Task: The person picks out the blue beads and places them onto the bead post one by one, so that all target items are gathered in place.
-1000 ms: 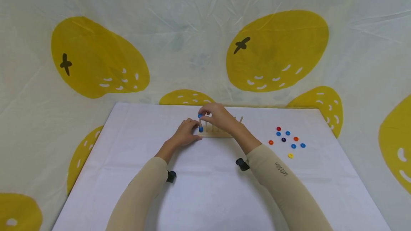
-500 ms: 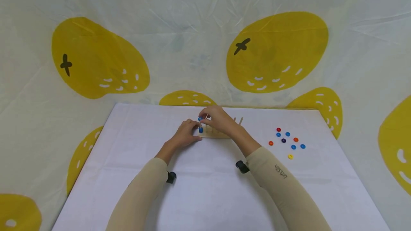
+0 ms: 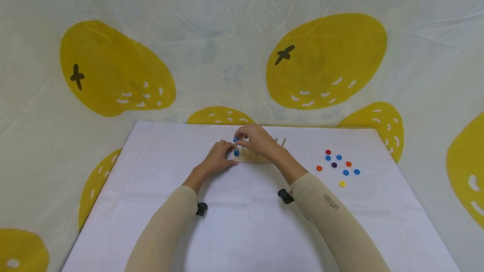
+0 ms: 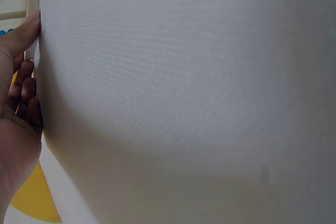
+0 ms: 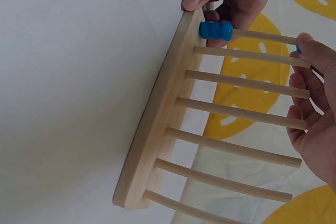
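At the far middle of the table stands a wooden peg rack with a row of upright pegs. My left hand grips its left end, the thumb on the front side and the fingers behind. Blue rings are stacked at the foot of the leftmost peg. At that peg's top, my right hand pinches another blue ring. The thumb hides most of this ring in the right wrist view, so whether the peg has entered its hole I cannot tell. The other visible pegs hold no rings.
Several loose rings lie to the right on the white tabletop, among them a red ring, a dark ring and a yellow ring. Behind the table hangs a cloth printed with yellow fruit.
My right hand has come down slightly with the blue ring toward the leftmost peg, then stayed about still. The left hand keeps its hold on the rack.
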`<state>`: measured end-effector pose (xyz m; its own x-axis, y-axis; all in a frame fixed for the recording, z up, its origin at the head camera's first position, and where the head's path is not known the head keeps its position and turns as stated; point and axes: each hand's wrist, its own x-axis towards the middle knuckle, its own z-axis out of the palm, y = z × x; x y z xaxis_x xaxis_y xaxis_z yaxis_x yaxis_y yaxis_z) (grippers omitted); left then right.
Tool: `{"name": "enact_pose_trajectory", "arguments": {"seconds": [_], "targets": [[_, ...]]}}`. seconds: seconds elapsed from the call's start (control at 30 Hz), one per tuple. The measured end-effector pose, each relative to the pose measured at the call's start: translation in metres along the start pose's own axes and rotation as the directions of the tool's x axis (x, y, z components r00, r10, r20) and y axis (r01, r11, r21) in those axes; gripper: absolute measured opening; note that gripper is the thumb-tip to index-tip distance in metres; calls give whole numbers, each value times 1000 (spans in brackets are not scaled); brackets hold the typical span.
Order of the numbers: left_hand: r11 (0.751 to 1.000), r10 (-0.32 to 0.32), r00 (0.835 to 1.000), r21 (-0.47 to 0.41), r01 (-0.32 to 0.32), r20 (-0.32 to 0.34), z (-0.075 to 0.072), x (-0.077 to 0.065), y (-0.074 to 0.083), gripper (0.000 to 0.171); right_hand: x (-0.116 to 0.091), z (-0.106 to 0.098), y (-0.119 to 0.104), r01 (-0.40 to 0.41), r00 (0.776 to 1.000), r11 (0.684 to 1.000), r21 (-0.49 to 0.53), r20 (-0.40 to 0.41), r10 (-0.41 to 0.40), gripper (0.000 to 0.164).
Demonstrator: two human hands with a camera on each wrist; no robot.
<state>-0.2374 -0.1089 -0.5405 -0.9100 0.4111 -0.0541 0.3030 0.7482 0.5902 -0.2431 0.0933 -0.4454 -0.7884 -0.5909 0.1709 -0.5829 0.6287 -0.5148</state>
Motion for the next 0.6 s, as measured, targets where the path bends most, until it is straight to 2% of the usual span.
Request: {"name": "enact_pose_trajectory", "arguments": {"seconds": [0.3,0.47,0.6], "targets": [[1000,-31,999,2,31,12,0,0,2,52,-2,-2,1,-37,999,999,-10,7,37,16],[999,-40,999,19,40,12,0,0,3,59,-6,-8,-1,-47,999,999,-2,-10,47,19],[999,-37,999,21,36,9,-1,0,5,58,-9,-14,-2,-47,999,999,13,-25,48,22]]}}
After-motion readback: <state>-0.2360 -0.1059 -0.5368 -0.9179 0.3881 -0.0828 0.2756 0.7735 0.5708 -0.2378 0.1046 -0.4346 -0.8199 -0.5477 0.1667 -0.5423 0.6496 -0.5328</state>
